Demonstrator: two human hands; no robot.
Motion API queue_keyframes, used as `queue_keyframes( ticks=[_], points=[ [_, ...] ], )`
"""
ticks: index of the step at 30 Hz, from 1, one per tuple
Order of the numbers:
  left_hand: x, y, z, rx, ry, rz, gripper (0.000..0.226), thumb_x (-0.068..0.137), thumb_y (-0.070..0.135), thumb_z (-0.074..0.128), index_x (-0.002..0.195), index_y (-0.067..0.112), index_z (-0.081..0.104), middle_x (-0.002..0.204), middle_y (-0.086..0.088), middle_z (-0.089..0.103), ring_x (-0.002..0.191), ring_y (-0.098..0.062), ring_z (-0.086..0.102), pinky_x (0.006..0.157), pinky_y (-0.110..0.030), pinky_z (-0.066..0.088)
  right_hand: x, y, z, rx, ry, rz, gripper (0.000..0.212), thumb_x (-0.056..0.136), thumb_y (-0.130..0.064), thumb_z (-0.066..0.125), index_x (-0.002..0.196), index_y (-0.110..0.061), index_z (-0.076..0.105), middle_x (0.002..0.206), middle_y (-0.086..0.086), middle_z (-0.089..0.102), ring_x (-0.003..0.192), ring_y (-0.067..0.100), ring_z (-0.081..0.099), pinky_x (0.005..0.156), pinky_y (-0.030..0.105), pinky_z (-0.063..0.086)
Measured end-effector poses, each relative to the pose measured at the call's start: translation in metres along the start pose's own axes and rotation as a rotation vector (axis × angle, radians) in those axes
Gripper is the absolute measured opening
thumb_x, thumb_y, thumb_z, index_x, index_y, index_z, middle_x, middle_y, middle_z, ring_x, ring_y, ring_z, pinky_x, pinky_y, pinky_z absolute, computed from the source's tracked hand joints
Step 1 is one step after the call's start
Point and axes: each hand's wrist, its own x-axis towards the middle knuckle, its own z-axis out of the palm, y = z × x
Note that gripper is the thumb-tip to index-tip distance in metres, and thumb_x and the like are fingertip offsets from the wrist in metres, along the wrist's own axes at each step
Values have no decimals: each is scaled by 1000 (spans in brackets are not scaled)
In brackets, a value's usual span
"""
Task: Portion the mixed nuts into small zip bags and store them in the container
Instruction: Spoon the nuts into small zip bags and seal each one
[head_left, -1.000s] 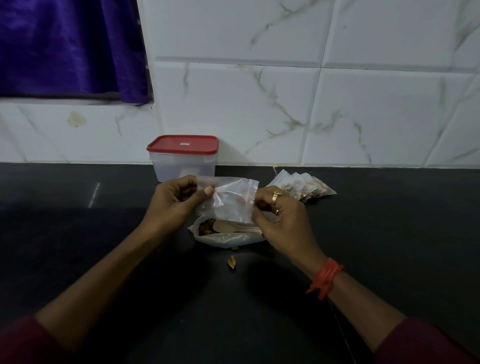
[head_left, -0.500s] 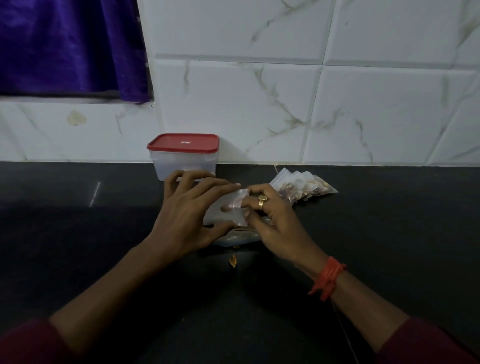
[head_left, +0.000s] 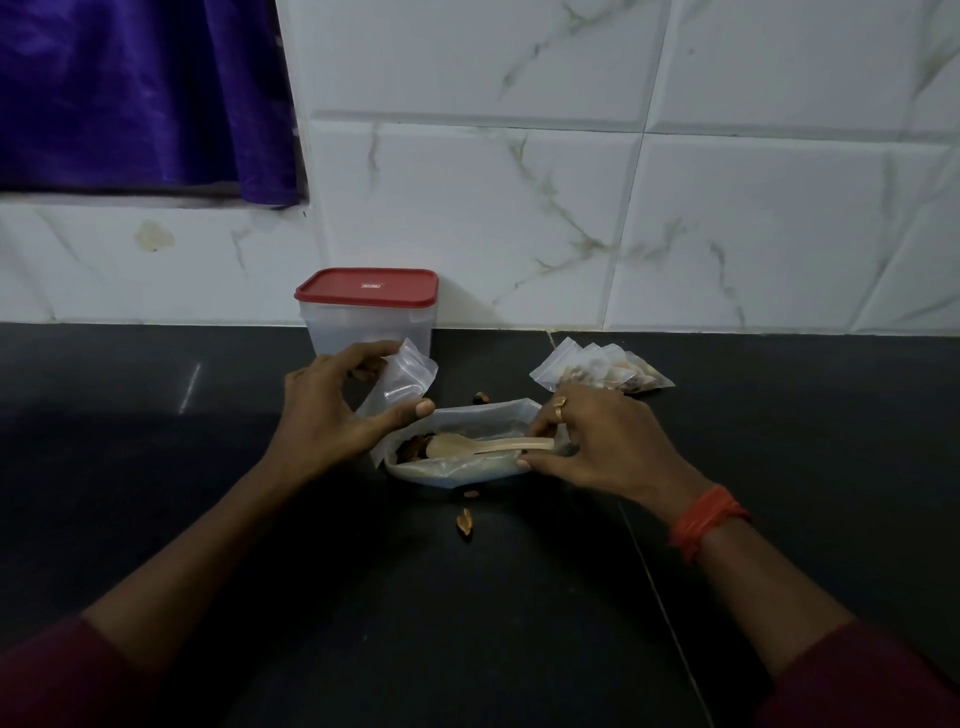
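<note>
From the head view, the left hand (head_left: 332, 410) pinches an empty small zip bag (head_left: 400, 382) between curled fingers and thumb, holding it just above the black counter (head_left: 208, 519) in front of the container (head_left: 369, 322), whose red lid (head_left: 366, 286) is on. The right hand (head_left: 597, 441) curls at the handle end of the wooden spoon (head_left: 488, 446), forefinger above and thumb below; whether it actually squeezes the handle I cannot tell. The spoon lies in the big open bag of mixed nuts (head_left: 452, 470) between both hands. A pile of filled zip bags (head_left: 602, 369) sits behind the right hand. 2 loose nuts (head_left: 465, 522) lie nearer.
</note>
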Motion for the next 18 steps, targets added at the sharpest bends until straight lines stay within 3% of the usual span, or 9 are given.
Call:
queue_keyframes(
  ticks=[4, 8, 10, 15, 18],
  points=[
    [-1, 2, 0, -78, -18, -12, 69, 70, 72, 70, 126, 32, 61, 110, 15, 67, 102, 0, 62, 87, -27, 52, 1, 1, 2, 205, 72, 21, 24, 76, -50, 82, 95, -37, 78, 67, -26, 59, 66, -7, 52, 62, 16, 35],
    [2, 8, -4, -135, -128, -49, 51, 70, 63, 77, 113, 43, 59, 100, 21, 68, 96, 8, 62, 74, -8, 47, 1, -4, 11, 466, 141, 49, 17, 80, -41, 81, 97, -39, 79, 69, -21, 67, 56, 4, 54, 54, 21, 40],
    [5, 5, -7, -153, -185, -84, 54, 67, 63, 79, 113, 43, 59, 101, 17, 69, 94, 5, 63, 75, -13, 50, -1, -11, 16, 527, 175, 62, 18, 81, -37, 81, 99, -38, 79, 72, -18, 71, 58, 6, 57, 56, 19, 45],
    [8, -3, -12, -183, -349, -170, 87, 50, 82, 74, 120, 31, 64, 110, 12, 72, 101, -7, 68, 90, -39, 58, -3, -29, 22, 655, 200, 46, 22, 85, -19, 80, 106, -21, 79, 90, -10, 76, 74, 4, 69, 70, 10, 51],
    [9, -3, -11, -238, -401, -212, 94, 43, 85, 75, 117, 29, 65, 110, 11, 73, 103, -7, 69, 93, -39, 56, -3, -34, 21, 626, 278, 38, 15, 87, -15, 78, 102, -17, 79, 90, -11, 75, 78, 4, 70, 71, 10, 51]
  ],
)
